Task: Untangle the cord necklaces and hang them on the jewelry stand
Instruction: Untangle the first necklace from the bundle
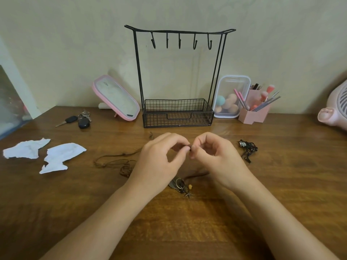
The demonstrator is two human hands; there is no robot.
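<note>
A brown cord necklace (112, 160) trails in loose loops across the wooden table to the left of my hands, and its metal pendants (181, 185) lie between my wrists. My left hand (159, 160) and my right hand (216, 158) meet fingertip to fingertip at the table's middle, both pinching a small dark knot of that cord. A second, black cord necklace (247, 149) lies bunched up to the right of my right hand. The black wire jewelry stand (178, 72) rises behind my hands against the wall; its several hooks are bare and its basket base holds nothing.
Two torn pieces of white paper (45, 154) lie at the left. Car keys (78, 120) and a pink mirror (116, 98) sit at the back left. A clear box of sponges (229, 98), a pink brush holder (257, 111) and a pink fan (336, 107) stand at the right.
</note>
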